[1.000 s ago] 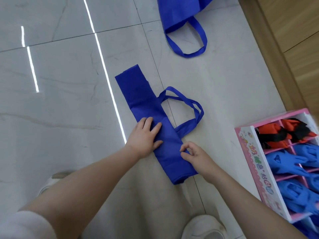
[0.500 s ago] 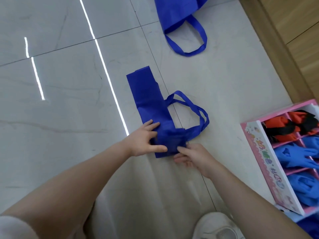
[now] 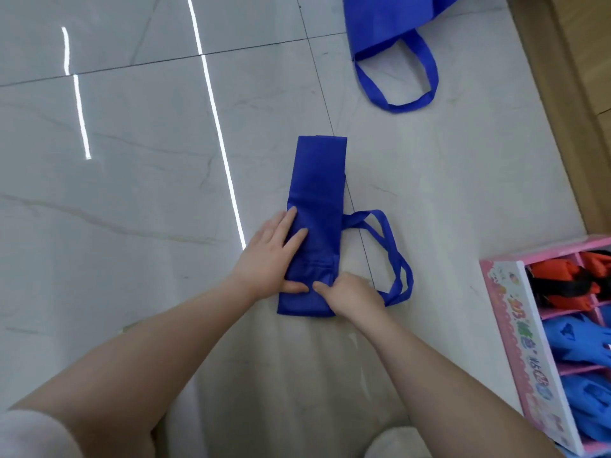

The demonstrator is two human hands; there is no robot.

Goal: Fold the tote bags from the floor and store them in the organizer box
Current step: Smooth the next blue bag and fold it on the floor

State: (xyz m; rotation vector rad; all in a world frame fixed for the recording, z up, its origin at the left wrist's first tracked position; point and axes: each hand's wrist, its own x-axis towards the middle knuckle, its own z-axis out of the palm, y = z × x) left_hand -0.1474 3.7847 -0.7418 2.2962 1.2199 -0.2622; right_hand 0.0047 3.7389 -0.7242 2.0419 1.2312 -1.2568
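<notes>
While the bag (image 3: 315,206) lies on the floor (image 3: 132,193) as a long narrow strip running away from both hands, the step in hand looks like the end-over-end fold that shortens it into a packet. Its near end sits under the hands, where a short flap seems already turned up, and its handles (image 3: 386,256) loop out just right of the right hand. The left hand (image 3: 271,259) rests flat on the strip's left side, fingers straight and pointing away, thumb laid across the near end; it presses and grips nothing. The right hand (image 3: 350,294) sits at the near right corner with its fingers bent down onto the cloth, forefinger almost touching the left thumb; whether it pinches the fabric or only presses it, I cannot tell. The next move probably calls for holding the crease down with one hand while the other turns the folded end further up the strip, and for tucking the handles in. A second bag (image 3: 393,24) lies unfolded well beyond the hands, and the box (image 3: 509,325), with folded bags in its compartments, stands well to the right of the right hand.
</notes>
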